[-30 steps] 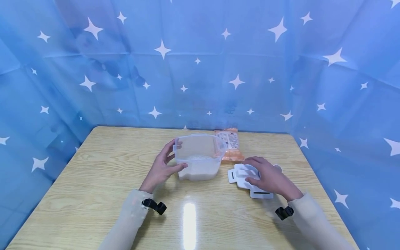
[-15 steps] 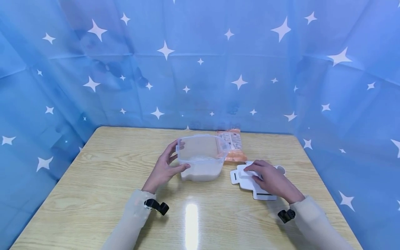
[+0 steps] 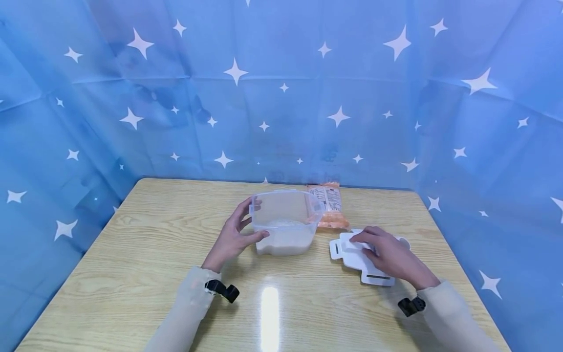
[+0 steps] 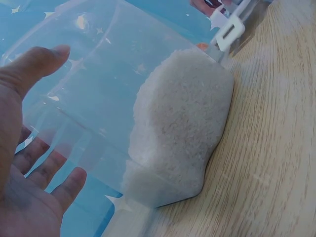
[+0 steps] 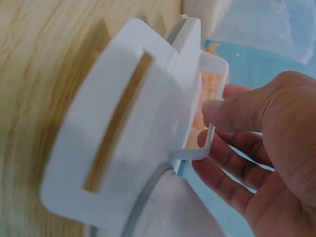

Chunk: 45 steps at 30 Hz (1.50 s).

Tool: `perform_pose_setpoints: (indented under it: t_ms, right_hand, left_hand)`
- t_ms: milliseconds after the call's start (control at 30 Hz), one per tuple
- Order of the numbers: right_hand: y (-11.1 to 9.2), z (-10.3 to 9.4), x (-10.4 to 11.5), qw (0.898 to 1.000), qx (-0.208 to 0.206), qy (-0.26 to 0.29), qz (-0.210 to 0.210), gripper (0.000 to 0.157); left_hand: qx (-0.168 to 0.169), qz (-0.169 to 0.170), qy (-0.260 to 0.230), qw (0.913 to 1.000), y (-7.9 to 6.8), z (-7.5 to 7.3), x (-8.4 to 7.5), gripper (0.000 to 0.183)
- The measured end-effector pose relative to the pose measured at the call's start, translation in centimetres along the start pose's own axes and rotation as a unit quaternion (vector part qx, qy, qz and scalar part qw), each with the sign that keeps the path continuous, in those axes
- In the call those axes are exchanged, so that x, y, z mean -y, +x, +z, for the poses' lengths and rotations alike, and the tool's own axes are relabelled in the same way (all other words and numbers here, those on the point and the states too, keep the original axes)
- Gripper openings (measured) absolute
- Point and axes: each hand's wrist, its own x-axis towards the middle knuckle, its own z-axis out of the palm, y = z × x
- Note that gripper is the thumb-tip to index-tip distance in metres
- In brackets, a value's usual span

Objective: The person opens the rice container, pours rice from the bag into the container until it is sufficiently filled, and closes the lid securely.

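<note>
A clear plastic container [image 3: 283, 234] with white grains that look like rice [image 4: 180, 106] in its lower part stands on the table. My left hand [image 3: 231, 239] holds its left side, thumb across the front and fingers behind. To the right is a white lid [image 3: 359, 259] with slotted side flaps and a raised handle [image 5: 212, 61]. My right hand [image 3: 387, 254] pinches that handle between thumb and fingers. In the right wrist view the lid [image 5: 118, 123] is tilted in the picture, with a grey seal along its underside.
An orange and white printed packet [image 3: 329, 208] lies behind the container's right side. The wooden table [image 3: 145, 254] ends at a blue star-patterned curtain [image 3: 281, 98] at the back and sides.
The right hand has closed its fingers on the lid's handle, and the lid has shifted slightly right. The left hand keeps its hold on the container.
</note>
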Motion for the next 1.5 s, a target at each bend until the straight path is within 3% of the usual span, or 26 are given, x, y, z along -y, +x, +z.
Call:
perform_pose_setpoints:
  t_ms: [167, 633, 967, 1200, 1500]
  right_hand:
    - [-0.6, -1.3, -0.1, 0.999, -0.023, 0.023, 0.003, 0.042]
    - [-0.4, -5.4, 0.6, 0.994, -0.110, -0.008, -0.007, 0.047]
    - [1.7, -7.7, 2.4, 0.990, -0.139, 0.010, -0.027, 0.046]
    - [4.1, -9.1, 3.7, 0.987, -0.148, 0.021, -0.065, 0.044]
    - [7.2, -10.5, 5.7, 0.988, -0.139, 0.044, -0.048, 0.040]
  left_hand:
    - [0.000, -0.001, -0.001, 1.0000, 0.0, 0.1, 0.2, 0.089]
    - [-0.007, -0.017, -0.002, 0.9998, 0.2, 0.0, -0.2, 0.090]
    - [-0.001, -0.007, -0.003, 1.0000, 0.0, -0.1, 0.0, 0.091]
    - [-0.002, -0.008, -0.006, 1.0000, -0.2, -0.1, 0.0, 0.090]
    - [-0.002, -0.013, -0.012, 0.9998, -0.2, 0.0, -0.1, 0.091]
